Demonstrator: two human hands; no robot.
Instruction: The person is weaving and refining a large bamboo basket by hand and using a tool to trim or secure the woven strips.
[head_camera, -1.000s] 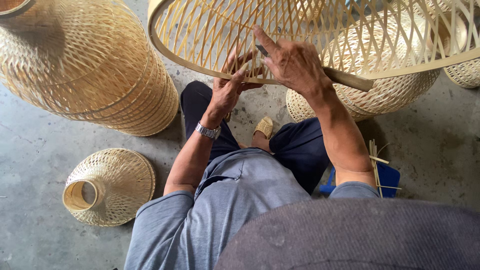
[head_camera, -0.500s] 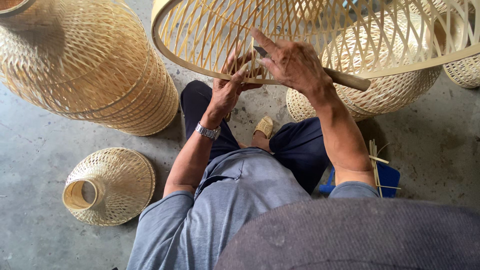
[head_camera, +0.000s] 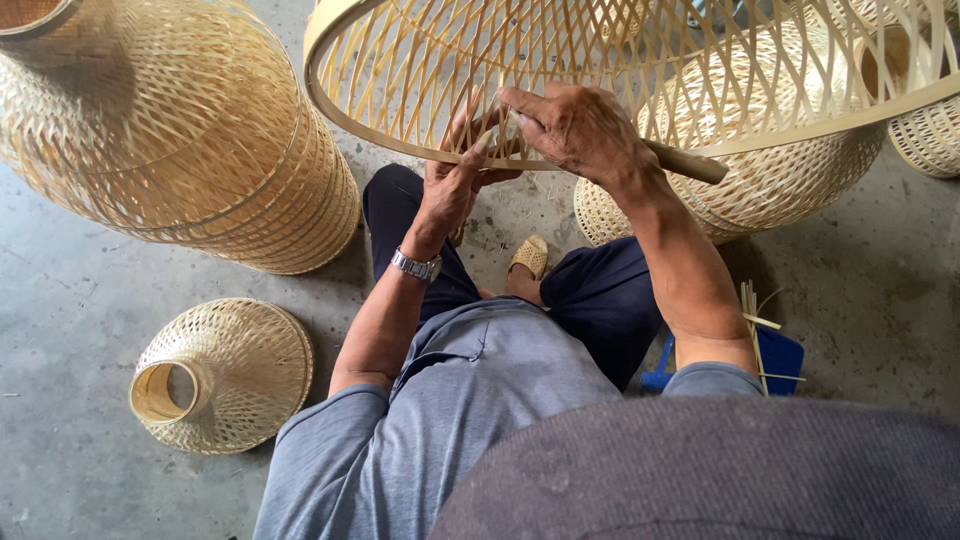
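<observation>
A large open-weave bamboo shade (head_camera: 640, 60) hangs tilted above my lap, its round rim (head_camera: 330, 110) facing me. My left hand (head_camera: 455, 185), with a metal watch on the wrist, pinches the rim's lower edge. My right hand (head_camera: 575, 130) is closed around a wooden-handled tool (head_camera: 690, 165) whose tip lies against the rim by my left fingers. The tool's blade is hidden behind my fingers.
A tall stack of woven bamboo shades (head_camera: 180, 130) stands at the left. One small conical shade (head_camera: 220, 375) lies on the concrete floor at lower left. More woven shades (head_camera: 790, 180) sit behind at right. A blue stool (head_camera: 780, 355) with bamboo strips is beside my right elbow.
The big shade has shifted slightly to the right and both hands have moved a little along its rim; the grip on the tool is the same.
</observation>
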